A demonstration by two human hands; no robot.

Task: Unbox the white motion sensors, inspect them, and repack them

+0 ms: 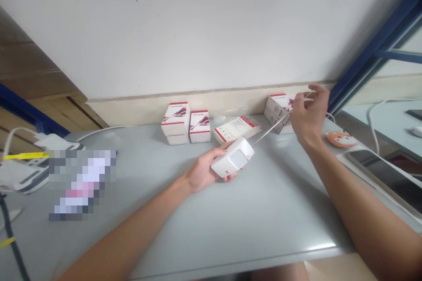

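Note:
My left hand (206, 169) is wrapped around a white motion detector (233, 158), holding it tilted just above the grey table. The detector has a pale square window on its front. From its upper right corner a thin metal antenna (268, 130) slants up to the right. The antenna's far end runs into my right hand (310, 112), whose thumb and fingers are curled around it. Where exactly the fingers touch the antenna is partly hidden.
Small white-and-red boxes (174, 123) stand along the wall, with an opened flat box (235, 129) and more boxes (276, 109) to the right. Chargers (56, 141) and a pixelated phone lie left. An orange animal-face item (341, 139) and a dark phone (379, 171) lie right.

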